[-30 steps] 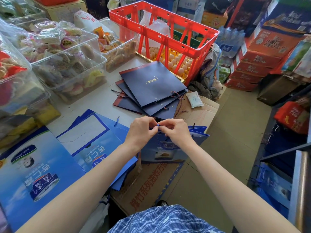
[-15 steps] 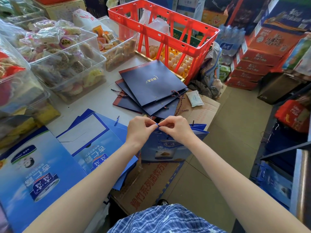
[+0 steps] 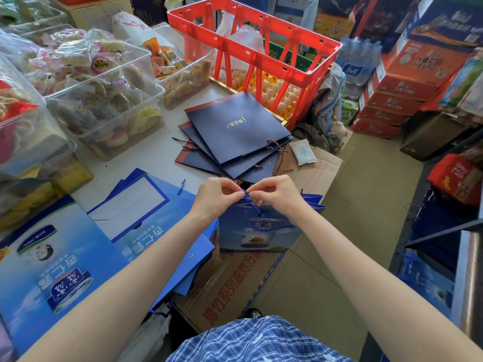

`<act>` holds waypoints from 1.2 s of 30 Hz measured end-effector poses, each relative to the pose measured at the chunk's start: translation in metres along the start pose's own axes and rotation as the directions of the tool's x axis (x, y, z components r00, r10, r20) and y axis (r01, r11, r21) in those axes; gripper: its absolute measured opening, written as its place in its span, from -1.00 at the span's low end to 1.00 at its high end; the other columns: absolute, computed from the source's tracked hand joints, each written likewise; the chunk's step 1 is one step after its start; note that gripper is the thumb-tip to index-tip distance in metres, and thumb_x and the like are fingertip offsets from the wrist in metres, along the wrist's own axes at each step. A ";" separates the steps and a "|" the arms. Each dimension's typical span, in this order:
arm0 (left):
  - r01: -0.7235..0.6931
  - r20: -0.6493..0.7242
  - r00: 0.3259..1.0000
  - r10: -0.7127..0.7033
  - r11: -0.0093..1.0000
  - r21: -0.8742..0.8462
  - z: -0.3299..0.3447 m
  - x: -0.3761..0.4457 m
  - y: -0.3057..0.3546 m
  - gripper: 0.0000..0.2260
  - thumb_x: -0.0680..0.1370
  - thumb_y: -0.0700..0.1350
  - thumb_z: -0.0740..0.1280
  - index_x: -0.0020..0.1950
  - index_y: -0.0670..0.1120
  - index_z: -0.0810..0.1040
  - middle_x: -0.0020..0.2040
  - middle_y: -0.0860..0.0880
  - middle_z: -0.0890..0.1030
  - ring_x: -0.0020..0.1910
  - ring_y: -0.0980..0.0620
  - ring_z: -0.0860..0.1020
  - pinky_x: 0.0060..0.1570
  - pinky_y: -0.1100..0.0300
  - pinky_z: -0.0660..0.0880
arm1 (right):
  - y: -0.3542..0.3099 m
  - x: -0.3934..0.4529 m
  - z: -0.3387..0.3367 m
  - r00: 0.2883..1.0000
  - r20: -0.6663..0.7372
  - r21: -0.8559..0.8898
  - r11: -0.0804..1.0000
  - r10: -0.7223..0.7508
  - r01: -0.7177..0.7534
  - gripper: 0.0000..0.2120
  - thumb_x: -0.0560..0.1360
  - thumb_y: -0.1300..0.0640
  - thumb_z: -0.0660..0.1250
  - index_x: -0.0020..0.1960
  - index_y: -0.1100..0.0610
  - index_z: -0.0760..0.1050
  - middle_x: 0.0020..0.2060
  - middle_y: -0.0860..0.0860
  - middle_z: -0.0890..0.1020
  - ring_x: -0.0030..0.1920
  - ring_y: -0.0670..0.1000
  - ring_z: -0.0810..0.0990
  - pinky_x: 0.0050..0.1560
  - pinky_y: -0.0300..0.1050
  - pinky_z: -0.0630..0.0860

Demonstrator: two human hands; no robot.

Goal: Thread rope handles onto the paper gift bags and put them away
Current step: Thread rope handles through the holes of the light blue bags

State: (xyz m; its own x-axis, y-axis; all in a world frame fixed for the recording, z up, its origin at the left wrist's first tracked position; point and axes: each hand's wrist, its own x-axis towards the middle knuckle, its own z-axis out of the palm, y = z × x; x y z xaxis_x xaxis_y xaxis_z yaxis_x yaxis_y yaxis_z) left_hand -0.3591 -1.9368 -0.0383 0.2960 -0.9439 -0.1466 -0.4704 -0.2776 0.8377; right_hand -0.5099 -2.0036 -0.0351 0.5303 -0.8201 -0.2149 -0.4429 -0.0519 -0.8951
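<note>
Cluttered storeroom: a grey table [image 3: 146,163] runs along the left, with stacked red cartons [image 3: 400,100] at far right. On the table's far side stands a red plastic crate [image 3: 261,45], egg trays visible beneath it. Clear tubs of wrapped snacks [image 3: 99,100] line the left. A fanned stack of navy gift bags [image 3: 235,134] lies flat at the table's middle, cord ends trailing from its right edge. Light blue gift bags [image 3: 146,218] lie flat at near left.

Near centre, off the table's right edge and over a flattened cardboard box [image 3: 230,283], an open blue gift bag [image 3: 261,228] stands upright. The left hand [image 3: 217,197] and right hand [image 3: 274,194] meet at its top rim, fingers curled, fingertips of both pinching a blue rope handle [image 3: 243,192]. More of the rope hangs against the bag's near face.
</note>
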 end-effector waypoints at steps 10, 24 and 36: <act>-0.013 0.202 0.979 0.035 0.994 -0.110 -0.007 0.000 -0.003 -0.96 0.53 -0.20 0.34 -0.11 -0.12 0.58 -0.16 -0.03 0.63 -0.21 0.21 0.57 -0.28 0.48 0.42 | -0.001 0.003 -0.006 0.987 0.155 -0.028 0.999 -0.034 0.039 -0.85 0.51 0.34 0.30 -0.08 0.15 0.61 -0.23 -0.04 0.63 -0.19 -0.10 0.58 -0.09 -0.27 0.53; -0.008 0.299 0.953 0.054 0.988 -0.155 -0.018 0.003 -0.004 -0.89 0.49 -0.26 0.37 -0.02 -0.24 0.63 -0.19 -0.04 0.63 -0.31 0.32 0.55 -0.22 0.50 0.44 | -0.001 0.010 -0.006 0.978 0.194 -0.134 0.986 -0.074 0.101 -0.81 0.51 0.33 0.31 -0.14 0.09 0.61 -0.30 -0.07 0.62 -0.30 -0.15 0.58 -0.14 -0.27 0.55; 0.032 0.322 0.947 0.006 0.993 -0.113 -0.022 0.005 -0.003 -0.89 0.49 -0.22 0.39 -0.01 -0.16 0.66 -0.13 -0.11 0.67 -0.19 0.11 0.56 -0.08 0.33 0.50 | -0.007 0.006 -0.003 0.965 0.140 -0.264 0.931 -0.222 0.252 -0.84 0.46 0.34 0.36 -0.12 0.12 0.65 -0.30 -0.13 0.59 -0.27 -0.13 0.56 -0.10 -0.26 0.54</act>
State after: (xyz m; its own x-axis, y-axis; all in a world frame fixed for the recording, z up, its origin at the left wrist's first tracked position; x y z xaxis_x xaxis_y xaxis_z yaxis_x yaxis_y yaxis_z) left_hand -0.3384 -1.9367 -0.0300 0.0095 -0.9529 -0.3032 -0.3640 -0.2857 0.8865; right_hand -0.5061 -2.0102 -0.0292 0.7111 -0.7002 -0.0637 -0.4693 -0.4052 -0.7845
